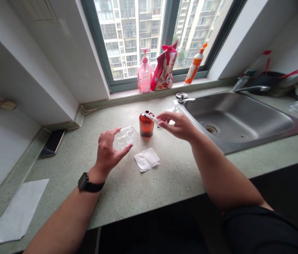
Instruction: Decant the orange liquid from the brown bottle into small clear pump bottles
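My left hand [109, 148] holds a thin, clear square plate [124, 138] by its edges, between thumb and fingers. A round ring-like mark shows on the plate. Pinched in my right hand [179, 125] is a slim white stick-like tool [153, 118], its exact kind unclear. Its far end reaches the mouth of an amber bottle [146, 126], which stands upright between my hands; I cannot tell whether the tip is inside. A folded white tissue [147, 159] lies on the counter in front of the bottle.
A steel sink [244, 120] with a faucet [252, 88] is at the right. On the sill stand a pink pump bottle [144, 76], a red bag [165, 68] and an orange bottle [194, 67]. At left lie a phone [52, 143] and a white paper sheet [18, 211].
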The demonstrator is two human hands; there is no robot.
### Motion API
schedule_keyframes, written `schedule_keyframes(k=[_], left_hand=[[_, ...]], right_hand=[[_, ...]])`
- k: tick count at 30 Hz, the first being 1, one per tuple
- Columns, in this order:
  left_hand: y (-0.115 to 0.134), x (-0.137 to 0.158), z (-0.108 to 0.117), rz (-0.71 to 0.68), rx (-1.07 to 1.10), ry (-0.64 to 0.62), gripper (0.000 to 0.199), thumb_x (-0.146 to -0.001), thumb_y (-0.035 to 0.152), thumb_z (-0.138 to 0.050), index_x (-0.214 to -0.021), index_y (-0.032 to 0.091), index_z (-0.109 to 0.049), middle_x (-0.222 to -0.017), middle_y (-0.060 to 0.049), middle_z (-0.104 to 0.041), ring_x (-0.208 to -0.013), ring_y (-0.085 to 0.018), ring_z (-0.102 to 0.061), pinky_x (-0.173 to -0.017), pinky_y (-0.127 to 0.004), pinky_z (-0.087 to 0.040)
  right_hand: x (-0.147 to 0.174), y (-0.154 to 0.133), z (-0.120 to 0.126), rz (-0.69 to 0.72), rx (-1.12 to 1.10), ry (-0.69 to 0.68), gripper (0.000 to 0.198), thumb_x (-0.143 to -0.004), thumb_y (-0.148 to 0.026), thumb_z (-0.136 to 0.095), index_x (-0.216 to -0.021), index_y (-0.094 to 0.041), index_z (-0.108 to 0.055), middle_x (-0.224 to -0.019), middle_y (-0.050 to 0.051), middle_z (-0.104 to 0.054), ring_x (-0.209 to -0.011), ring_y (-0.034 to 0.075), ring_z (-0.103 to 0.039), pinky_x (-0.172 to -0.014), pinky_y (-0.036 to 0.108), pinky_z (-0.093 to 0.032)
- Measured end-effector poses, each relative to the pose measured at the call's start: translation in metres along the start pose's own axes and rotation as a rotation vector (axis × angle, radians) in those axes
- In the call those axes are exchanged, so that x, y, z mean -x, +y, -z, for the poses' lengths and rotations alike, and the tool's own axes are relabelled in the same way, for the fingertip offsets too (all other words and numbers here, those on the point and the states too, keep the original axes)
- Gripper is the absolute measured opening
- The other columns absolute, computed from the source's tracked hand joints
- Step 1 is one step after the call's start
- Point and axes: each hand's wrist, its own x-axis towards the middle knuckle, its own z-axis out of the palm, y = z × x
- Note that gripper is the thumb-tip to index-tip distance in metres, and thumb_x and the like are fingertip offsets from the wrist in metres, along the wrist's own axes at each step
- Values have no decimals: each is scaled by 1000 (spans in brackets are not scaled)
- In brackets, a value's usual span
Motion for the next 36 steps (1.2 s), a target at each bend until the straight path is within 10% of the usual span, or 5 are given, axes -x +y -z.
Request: schedule_keyframes(k=[9, 21, 36], left_hand=[[-2, 1, -1, -13, 12, -6, 62, -92, 49, -82, -143, 23, -58, -132, -12, -73, -118, -33, -69, -107, -53, -53], [-1, 1, -3, -21, 30, -42, 63, -94, 48, -81, -145, 24, -55, -133, -12, -72, -123, -34, -67, -110, -55, -53], [0, 3, -2, -6, 29, -107, 63, -94, 49, -80, -147, 25, -56, -134, -13, -71, -126, -35, -65, -112, -56, -52]], right_hand=[[1, 39, 39, -298, 16, 187, 50, -93, -60, -70, -123, -20, -72, -103, 9, -77, -90, 24, -73, -85, 40, -60], [5, 53, 26, -618, 482, -272, 25, -93, -37, -74, -114, -24, -78, -103, 8, -82, -88, 24, -74, -77, 36, -55], [1, 61, 13, -709, 570, -373, 14, -92, -36, -76, -89, -22, -77, -92, 9, -80, -76, 22, -67, -64, 34, -44]])
